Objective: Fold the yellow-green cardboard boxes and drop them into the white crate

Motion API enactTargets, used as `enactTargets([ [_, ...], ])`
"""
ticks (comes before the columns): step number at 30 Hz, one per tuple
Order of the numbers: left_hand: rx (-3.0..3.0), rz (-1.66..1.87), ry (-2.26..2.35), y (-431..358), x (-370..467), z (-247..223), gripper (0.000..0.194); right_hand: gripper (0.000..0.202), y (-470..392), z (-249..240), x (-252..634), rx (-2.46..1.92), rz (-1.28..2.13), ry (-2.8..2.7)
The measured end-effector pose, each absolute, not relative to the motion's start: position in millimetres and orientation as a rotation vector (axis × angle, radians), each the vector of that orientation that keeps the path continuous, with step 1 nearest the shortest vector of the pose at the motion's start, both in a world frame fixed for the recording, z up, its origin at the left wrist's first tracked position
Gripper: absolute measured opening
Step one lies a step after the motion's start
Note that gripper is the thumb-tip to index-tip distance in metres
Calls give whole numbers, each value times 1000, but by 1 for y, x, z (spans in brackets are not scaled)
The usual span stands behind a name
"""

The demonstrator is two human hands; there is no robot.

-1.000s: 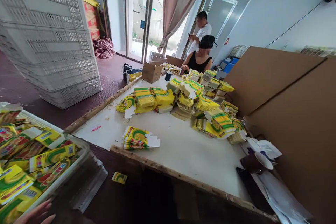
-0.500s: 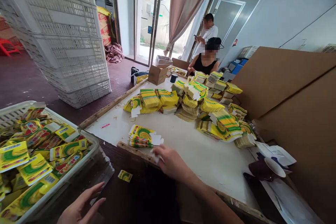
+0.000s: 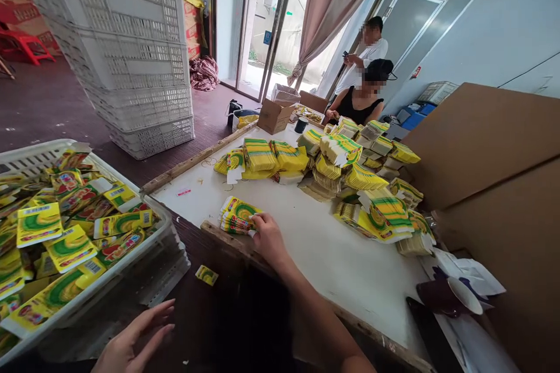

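Observation:
Over the near table edge, my right hand (image 3: 268, 239) has its fingers closed on the right end of a small fanned pile of flat yellow-and-green cartons (image 3: 238, 214). Its fingertips and palm cover the white flaps there. Something whitish shows by the thumb, too small to make out. Low in the view, my left hand (image 3: 135, 335) is held beside the white crate (image 3: 164, 233), thumb and fingers apart with nothing between them. That crate is heaped with yellow cartons (image 3: 70, 247), some showing red.
Bundled flat cartons (image 3: 336, 151) are piled across the table (image 3: 301, 245). A dark cup (image 3: 450, 296) stands at right beside cardboard (image 3: 494, 157). Stacked crates (image 3: 135, 58) rise at left. One carton (image 3: 206, 275) lies on the floor. Two people are at the far end.
My right hand has moved forward from the table edge onto the flaps of the carton pile. My left hand stays open in nearly the same place. The view has shifted somewhat.

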State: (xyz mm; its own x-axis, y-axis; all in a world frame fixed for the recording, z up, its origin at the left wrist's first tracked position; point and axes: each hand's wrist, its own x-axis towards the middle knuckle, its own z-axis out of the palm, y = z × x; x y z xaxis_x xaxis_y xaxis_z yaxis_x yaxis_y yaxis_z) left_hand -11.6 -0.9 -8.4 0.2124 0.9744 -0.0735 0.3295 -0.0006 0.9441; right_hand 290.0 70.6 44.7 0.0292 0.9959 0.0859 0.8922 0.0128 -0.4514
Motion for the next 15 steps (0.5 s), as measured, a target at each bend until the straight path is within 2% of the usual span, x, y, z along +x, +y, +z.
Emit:
enactTargets([
  [10, 1495, 849, 1175, -1, 10, -26, 36, 46, 80, 38, 286, -1971, 362, -1734],
  [15, 1283, 901, 1124, -8, 39, -8, 43, 53, 68, 57, 275, -1804, 422, -1597],
])
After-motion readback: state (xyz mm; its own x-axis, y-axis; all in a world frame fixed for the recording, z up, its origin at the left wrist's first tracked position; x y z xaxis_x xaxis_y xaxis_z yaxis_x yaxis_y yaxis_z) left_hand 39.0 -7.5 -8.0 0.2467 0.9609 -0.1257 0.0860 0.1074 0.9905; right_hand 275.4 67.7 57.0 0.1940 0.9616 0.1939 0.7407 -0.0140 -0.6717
